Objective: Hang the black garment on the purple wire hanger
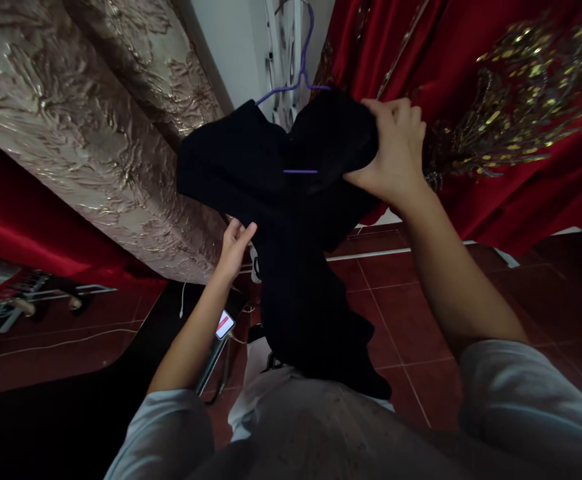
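A dark, nearly black shirt [301, 267] hangs in front of me on a purple hanger [303, 70]. The hanger's hook rises above it, and part of the lower bar shows through the neck opening. High on the right, my right hand [395, 147] is closed on the shirt's shoulder, with the thumb below and the fingers bent over the top. Lower on the left, my left hand [235, 247] pinches the shirt's side under the sleeve, its thumb at the front. The fingertips of that hand are partly hidden by the cloth. The shirt's lower end reaches down near my body.
Textured beige fabric [95, 133] hangs at left. Red cloth [495, 200] with gold sequins [531, 100] hangs at right. A lit phone [225, 325] with a cable lies on a black surface [165, 327] at lower left. White rack bars cross the red tiled floor [395, 327].
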`<action>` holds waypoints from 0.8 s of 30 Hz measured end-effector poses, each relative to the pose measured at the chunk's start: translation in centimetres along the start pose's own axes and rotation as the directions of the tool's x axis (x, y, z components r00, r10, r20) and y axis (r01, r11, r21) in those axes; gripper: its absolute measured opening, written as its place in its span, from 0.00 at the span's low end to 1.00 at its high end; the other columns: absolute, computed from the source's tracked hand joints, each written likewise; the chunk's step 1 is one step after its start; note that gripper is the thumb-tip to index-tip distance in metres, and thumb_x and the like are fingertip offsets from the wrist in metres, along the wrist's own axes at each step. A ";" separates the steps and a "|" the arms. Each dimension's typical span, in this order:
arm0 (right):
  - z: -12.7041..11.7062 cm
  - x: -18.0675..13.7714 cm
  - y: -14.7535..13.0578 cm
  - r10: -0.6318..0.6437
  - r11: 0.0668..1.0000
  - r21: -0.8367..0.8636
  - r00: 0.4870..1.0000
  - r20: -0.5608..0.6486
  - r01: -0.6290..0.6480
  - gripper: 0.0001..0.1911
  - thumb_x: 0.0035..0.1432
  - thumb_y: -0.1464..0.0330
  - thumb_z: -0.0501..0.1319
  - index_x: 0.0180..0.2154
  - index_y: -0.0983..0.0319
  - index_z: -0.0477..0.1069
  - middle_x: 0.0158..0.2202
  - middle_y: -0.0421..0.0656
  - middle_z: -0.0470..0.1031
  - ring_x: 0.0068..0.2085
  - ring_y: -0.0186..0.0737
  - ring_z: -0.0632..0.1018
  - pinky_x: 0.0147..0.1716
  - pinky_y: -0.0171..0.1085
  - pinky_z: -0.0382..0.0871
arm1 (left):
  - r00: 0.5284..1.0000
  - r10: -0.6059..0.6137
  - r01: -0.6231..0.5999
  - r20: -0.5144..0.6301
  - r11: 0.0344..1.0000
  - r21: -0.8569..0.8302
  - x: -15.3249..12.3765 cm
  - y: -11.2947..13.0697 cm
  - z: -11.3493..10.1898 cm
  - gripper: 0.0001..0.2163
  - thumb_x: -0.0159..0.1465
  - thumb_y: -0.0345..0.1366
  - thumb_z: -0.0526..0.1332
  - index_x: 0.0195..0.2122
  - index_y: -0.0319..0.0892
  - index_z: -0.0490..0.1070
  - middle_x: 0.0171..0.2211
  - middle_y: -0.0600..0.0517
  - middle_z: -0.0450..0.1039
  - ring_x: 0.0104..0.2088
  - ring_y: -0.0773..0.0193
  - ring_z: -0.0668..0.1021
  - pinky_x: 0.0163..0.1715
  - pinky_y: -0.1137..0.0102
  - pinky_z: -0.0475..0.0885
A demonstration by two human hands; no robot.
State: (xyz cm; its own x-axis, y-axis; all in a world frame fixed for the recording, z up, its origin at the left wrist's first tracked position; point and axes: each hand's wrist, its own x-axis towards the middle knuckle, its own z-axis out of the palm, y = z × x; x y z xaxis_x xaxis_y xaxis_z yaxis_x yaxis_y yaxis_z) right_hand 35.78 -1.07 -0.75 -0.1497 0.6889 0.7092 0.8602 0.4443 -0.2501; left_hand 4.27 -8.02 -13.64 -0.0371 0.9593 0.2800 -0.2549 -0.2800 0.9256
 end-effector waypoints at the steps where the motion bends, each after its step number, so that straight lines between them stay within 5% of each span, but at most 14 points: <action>1: -0.5 -0.1 -0.2 -0.023 1.000 -0.020 1.000 0.020 0.023 0.42 0.56 0.56 0.70 0.67 0.57 0.59 0.59 0.55 0.64 0.58 0.60 0.65 0.57 0.61 0.59 | 0.999 0.006 -0.006 -0.043 1.000 0.002 0.1 -0.4 0.1 0.25 0.59 0.46 0.76 0.54 0.43 0.75 0.55 0.41 0.75 0.61 0.47 0.76 0.65 0.55 0.67; 6: -2.6 -2.7 -0.7 -0.152 0.988 -0.004 0.985 0.083 0.153 0.48 0.51 0.60 0.72 0.69 0.57 0.57 0.62 0.55 0.63 0.61 0.61 0.64 0.58 0.61 0.60 | 0.955 -0.086 0.089 -0.283 0.996 -0.003 -1.3 -2.0 0.7 0.18 0.50 0.37 0.77 0.38 0.38 0.76 0.40 0.45 0.78 0.42 0.56 0.81 0.47 0.65 0.76; 9: -1.2 -5.2 -2.3 -0.178 0.965 0.184 0.981 -0.071 0.188 0.37 0.55 0.58 0.69 0.64 0.55 0.63 0.65 0.52 0.63 0.66 0.58 0.62 0.63 0.59 0.58 | 0.902 -0.142 0.130 -0.407 0.990 -0.057 -3.0 -2.4 1.9 0.10 0.50 0.35 0.71 0.31 0.39 0.73 0.32 0.51 0.75 0.34 0.62 0.77 0.37 0.71 0.73; 10: 0.1 -6.2 -3.1 -0.114 0.955 0.258 0.983 -0.144 0.148 0.32 0.56 0.57 0.68 0.60 0.57 0.64 0.62 0.52 0.66 0.65 0.56 0.65 0.63 0.58 0.59 | 0.887 -0.150 0.131 -0.437 0.989 -0.075 -3.5 -2.5 2.4 0.09 0.50 0.34 0.69 0.30 0.39 0.72 0.30 0.52 0.74 0.32 0.64 0.75 0.35 0.72 0.72; 12: 3.6 -8.4 -5.0 0.210 0.897 0.431 0.952 -0.224 -0.097 0.21 0.60 0.56 0.65 0.50 0.59 0.66 0.48 0.49 0.72 0.52 0.49 0.74 0.55 0.53 0.68 | 0.860 -0.167 0.133 -0.481 0.986 -0.104 -4.6 -2.5 3.6 0.08 0.51 0.35 0.67 0.30 0.41 0.70 0.30 0.54 0.73 0.32 0.65 0.74 0.35 0.73 0.72; 14: 7.4 -10.8 -6.6 0.438 0.727 0.574 0.898 0.035 -0.377 0.19 0.58 0.53 0.67 0.39 0.58 0.64 0.35 0.42 0.71 0.37 0.42 0.74 0.40 0.45 0.72 | 0.833 -0.195 0.146 -0.517 0.980 -0.135 -5.6 -2.5 4.6 0.08 0.50 0.35 0.66 0.31 0.42 0.69 0.31 0.53 0.73 0.34 0.64 0.75 0.38 0.72 0.73; 17: 11.5 -14.4 -7.9 0.438 0.633 0.601 0.866 0.241 -0.488 0.18 0.59 0.55 0.66 0.28 0.56 0.62 0.21 0.37 0.65 0.22 0.37 0.67 0.23 0.39 0.62 | 0.827 -0.196 0.156 -0.526 0.981 -0.119 -6.9 -2.4 5.5 0.10 0.53 0.35 0.66 0.37 0.42 0.72 0.37 0.50 0.76 0.41 0.59 0.79 0.47 0.66 0.75; 20: 11.9 -17.2 -8.4 0.509 0.460 0.647 0.778 0.369 -0.607 0.20 0.61 0.54 0.64 0.24 0.57 0.65 0.19 0.39 0.67 0.21 0.39 0.70 0.21 0.39 0.61 | 0.837 0.101 -0.018 -0.537 0.987 0.158 -7.8 -2.4 5.8 0.20 0.58 0.33 0.67 0.52 0.43 0.71 0.53 0.46 0.74 0.56 0.55 0.76 0.60 0.62 0.69; 23: 10.1 -18.7 -9.3 0.533 0.291 0.642 0.677 0.507 -0.709 0.20 0.62 0.54 0.64 0.24 0.59 0.69 0.22 0.42 0.72 0.23 0.39 0.73 0.24 0.40 0.66 | 0.732 0.469 -0.196 -0.495 0.840 0.507 -8.6 -2.9 6.2 0.29 0.59 0.28 0.66 0.62 0.45 0.64 0.62 0.44 0.65 0.64 0.54 0.69 0.66 0.59 0.63; 24: 9.5 -18.8 -9.7 0.527 0.271 0.639 0.666 0.528 -0.720 0.20 0.62 0.54 0.64 0.24 0.60 0.69 0.22 0.42 0.72 0.24 0.38 0.73 0.25 0.39 0.66 | 0.763 0.487 -0.200 -0.424 0.803 0.562 -8.8 -3.3 6.5 0.26 0.61 0.28 0.65 0.61 0.45 0.66 0.60 0.44 0.67 0.62 0.54 0.71 0.64 0.59 0.65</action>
State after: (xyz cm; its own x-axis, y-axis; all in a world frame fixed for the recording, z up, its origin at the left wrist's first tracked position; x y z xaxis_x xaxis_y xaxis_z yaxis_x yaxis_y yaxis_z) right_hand 25.65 -12.88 -17.91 0.0959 0.9954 -0.0072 0.0291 -0.0100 -0.9995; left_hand 11.68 -15.80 -17.49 -0.5625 0.6116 0.5564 0.3454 -0.4375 0.8302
